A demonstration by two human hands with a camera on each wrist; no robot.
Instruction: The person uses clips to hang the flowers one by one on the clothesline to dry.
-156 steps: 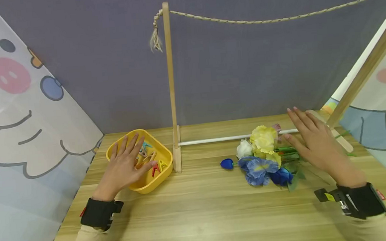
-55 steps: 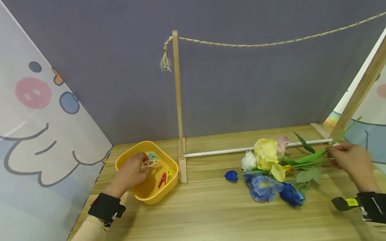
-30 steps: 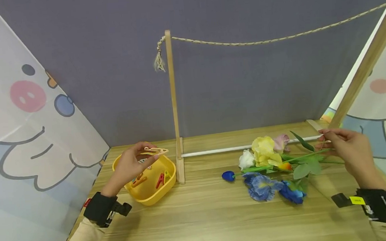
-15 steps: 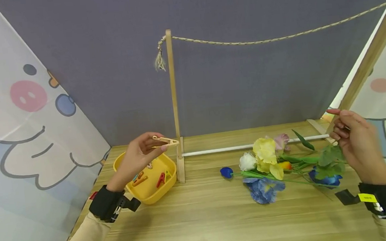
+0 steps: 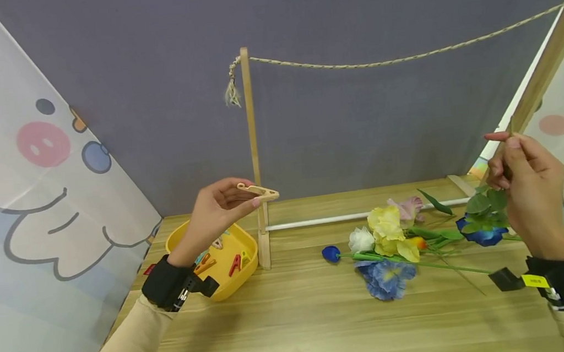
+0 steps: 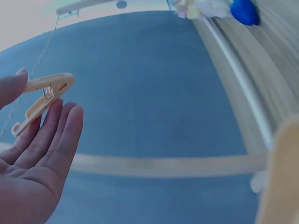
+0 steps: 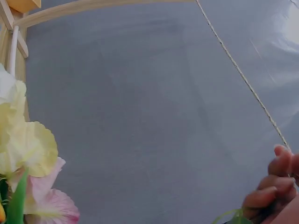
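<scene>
My left hand (image 5: 219, 206) is raised above the yellow bowl (image 5: 219, 258) and pinches a beige clothespin (image 5: 259, 191) between thumb and fingers; the left wrist view shows the clothespin (image 6: 44, 95) at the fingertips. My right hand (image 5: 523, 179) is lifted at the right and pinches the green stem of a blue flower (image 5: 482, 231), whose head hangs below the hand. A rope (image 5: 402, 56) runs between two wooden posts (image 5: 253, 156) above the table. In the right wrist view the fingers (image 7: 275, 186) curl near the rope (image 7: 243, 79).
Several artificial flowers (image 5: 388, 234) lie on the wooden table (image 5: 298, 318): yellow, white, pink and blue ones. The yellow bowl holds several coloured clothespins (image 5: 234, 264). A white rod (image 5: 325, 219) joins the post bases. Cartoon-printed panels (image 5: 39, 189) stand at both sides.
My left hand took a beige clothespin out of the bowl and raised it rightward. My right hand picked a blue flower by its stem from the pile and lifted it.
</scene>
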